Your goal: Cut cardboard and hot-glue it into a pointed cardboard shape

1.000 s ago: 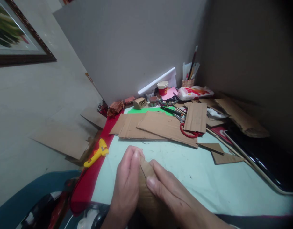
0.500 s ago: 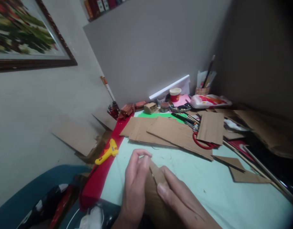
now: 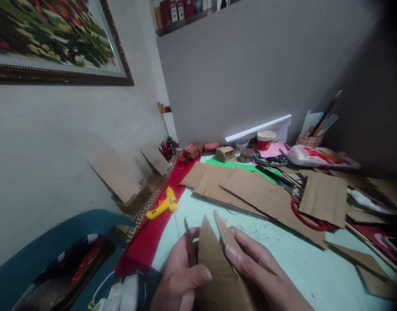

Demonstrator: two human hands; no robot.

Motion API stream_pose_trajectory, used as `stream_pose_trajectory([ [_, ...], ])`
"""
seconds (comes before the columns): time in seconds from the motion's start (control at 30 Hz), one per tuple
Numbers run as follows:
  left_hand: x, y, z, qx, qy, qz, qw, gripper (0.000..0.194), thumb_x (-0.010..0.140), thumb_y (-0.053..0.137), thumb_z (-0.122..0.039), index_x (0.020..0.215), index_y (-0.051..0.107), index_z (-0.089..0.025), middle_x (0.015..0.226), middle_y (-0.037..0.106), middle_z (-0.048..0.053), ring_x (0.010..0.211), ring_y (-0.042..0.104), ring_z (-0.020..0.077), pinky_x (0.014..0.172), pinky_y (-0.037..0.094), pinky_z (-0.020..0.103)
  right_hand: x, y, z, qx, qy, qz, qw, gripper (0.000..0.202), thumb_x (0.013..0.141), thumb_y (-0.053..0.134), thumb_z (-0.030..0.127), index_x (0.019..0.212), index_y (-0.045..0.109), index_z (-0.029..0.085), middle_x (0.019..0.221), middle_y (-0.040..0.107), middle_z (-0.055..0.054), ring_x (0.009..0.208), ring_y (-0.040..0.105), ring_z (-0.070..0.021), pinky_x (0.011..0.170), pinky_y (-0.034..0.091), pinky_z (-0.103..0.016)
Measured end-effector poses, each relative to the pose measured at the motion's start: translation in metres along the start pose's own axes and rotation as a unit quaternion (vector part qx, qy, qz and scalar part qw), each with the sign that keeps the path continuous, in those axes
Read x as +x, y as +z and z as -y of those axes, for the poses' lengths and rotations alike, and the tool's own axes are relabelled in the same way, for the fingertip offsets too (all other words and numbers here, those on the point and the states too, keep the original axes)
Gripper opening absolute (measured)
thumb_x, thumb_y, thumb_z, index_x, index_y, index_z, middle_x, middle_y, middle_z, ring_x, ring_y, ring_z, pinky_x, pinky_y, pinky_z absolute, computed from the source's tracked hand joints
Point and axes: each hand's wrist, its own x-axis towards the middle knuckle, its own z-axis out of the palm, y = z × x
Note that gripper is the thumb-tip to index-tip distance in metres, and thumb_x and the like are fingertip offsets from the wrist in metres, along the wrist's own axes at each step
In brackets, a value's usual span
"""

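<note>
- Glue gun (image 3: pixel 162 205): yellow, lying on the red cloth along the table's left edge; nozzle end toward the pale table cover (image 3: pixel 321 268). No lettering legible.
- Shelf boxes (image 3: pixel 174 12): white labels on two; print too small to read.
- Left hand (image 3: pixel 181 274): grasping the cardboard form; thumb laid rightward across the middle panel, fingers behind the left flap and partly hidden.
- Cardboard form (image 3: pixel 214 263): in both hands at the table's near edge; contact with the table cannot be determined. Long axis runs away from the person, leaning slightly left. Three pointed tips face the far edge, the flaps standing apart at the top. Lower end out of view. No writing seen on the visible faces.
- Right hand (image 3: pixel 256 259): gripping the right flap between thumb and fingers; thumb angled forward and left, fingers curled along the outer side.
- Paper cup (image 3: pixel 266 142): upright near the far edge; red band, mark unreadable.
- Scissors (image 3: pixel 294 211): red handles, partly beneath a cardboard piece (image 3: pixel 324 198), toward the right edge.
- Wrapped packet (image 3: pixel 321 156): far right corner; red-and-white print, wording illegible.
</note>
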Motion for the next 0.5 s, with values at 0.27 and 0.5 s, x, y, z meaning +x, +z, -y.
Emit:
stream_pose_trajectory([
  [0.27,-0.019,-0.024,-0.021,-0.030,0.034,-0.097,0.994,0.062,0.063,0.087,-0.025,0.122,0.070,-0.027,0.117,0.076,0.009,0.121,0.066,0.0374,0.105,0.049,0.050,0.020,0.041,0.013,0.078,0.040,0.191,0.978,0.041,0.072,0.087,0.055,0.086,0.067,0.022,0.079,0.062,0.002,0.084,0.062,-0.0176,0.075,0.049,-0.020],
  [0.5,-0.047,-0.044,-0.047,-0.035,0.034,-0.184,0.982,0.082,0.055,0.089,-0.027,0.133,0.063,-0.033,0.112,0.079,0.007,0.113,0.071,0.0416,0.094,0.057,0.052,0.039,0.075,0.015,-0.055,-0.092,0.286,0.952,0.041,0.097,0.053,0.057,0.082,0.052,0.019,0.079,0.056,0.001,0.071,0.052,-0.0135,0.070,0.044,-0.023],
])
